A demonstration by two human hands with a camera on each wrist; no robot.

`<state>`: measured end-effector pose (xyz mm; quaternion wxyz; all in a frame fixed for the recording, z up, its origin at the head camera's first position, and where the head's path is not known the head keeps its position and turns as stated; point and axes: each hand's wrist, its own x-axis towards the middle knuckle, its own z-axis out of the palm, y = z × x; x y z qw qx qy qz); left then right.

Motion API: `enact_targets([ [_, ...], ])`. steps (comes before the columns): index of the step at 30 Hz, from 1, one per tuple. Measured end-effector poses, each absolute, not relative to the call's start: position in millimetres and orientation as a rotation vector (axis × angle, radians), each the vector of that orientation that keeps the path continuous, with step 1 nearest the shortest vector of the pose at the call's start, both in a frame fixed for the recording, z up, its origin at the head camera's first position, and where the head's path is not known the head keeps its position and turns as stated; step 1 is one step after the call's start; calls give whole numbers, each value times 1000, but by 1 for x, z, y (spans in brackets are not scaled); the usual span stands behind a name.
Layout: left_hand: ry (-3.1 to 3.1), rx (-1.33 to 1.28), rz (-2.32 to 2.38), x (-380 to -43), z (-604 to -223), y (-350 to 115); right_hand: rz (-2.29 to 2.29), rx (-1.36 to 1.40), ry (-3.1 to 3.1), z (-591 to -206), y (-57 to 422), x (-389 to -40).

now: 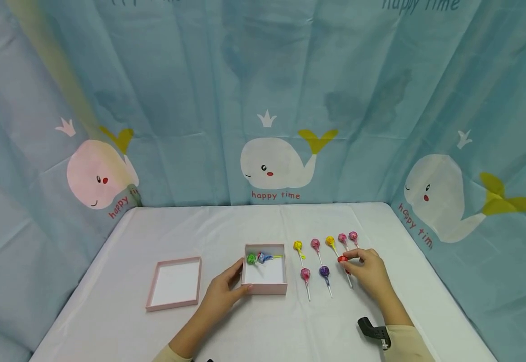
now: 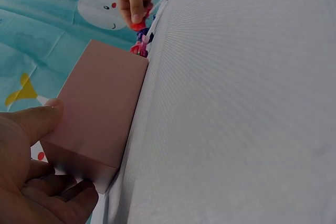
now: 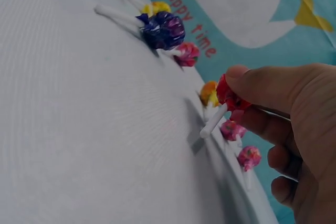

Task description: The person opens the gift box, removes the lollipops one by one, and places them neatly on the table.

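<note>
My right hand (image 1: 371, 272) pinches a red lollipop (image 3: 229, 94) by its wrapped head between thumb and fingers. In the right wrist view its white stick points down and left, over the cloth. My left hand (image 1: 222, 291) grips the near left corner of an open pink box (image 1: 264, 289), thumb on the front wall, fingers at the left side. Inside the box lie a green lollipop (image 1: 251, 259) and a blue one (image 1: 261, 257). In the left wrist view the box's outer walls show and its inside is hidden.
Right of the box lie several lollipops, among them a purple one (image 1: 324, 271), a pink one (image 1: 305, 274) and a yellow one (image 1: 298, 245). The pink box lid (image 1: 173, 304) lies at the left. Whale-print curtains (image 1: 190, 151) surround the white table (image 1: 226, 226).
</note>
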<state>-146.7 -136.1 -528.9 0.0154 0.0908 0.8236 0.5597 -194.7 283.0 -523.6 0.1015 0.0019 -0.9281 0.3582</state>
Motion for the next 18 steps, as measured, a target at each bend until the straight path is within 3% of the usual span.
enact_targets([
  [18,2566,317,1733,-145,-528,-137,980,-28,-2826,-534,285,-197],
])
